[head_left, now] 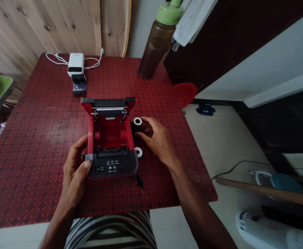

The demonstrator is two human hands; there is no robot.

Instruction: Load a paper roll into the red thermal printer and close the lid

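Note:
A red and black receipt printer [112, 162] sits on the table with its lid [108, 103] raised and a bare red paper compartment [110, 133] showing. My left hand [76, 167] grips its left side, thumb on the dark front panel and fingers along the edge. To the right of the printer, my right hand [156, 138] curls its index finger and thumb around a small paper roll [137, 121] with a white end face and dark outside. A second similar roll [139, 152] stands nearer me, partly hidden by the printer's front corner.
A white power bank-like device [76, 64] with a white cable [94, 62] lies at the back, a crumpled black wrapper [79, 84] before it. A brown bottle with a green cap [158, 41] stands at the far right corner. A small black item [140, 182] lies near the front.

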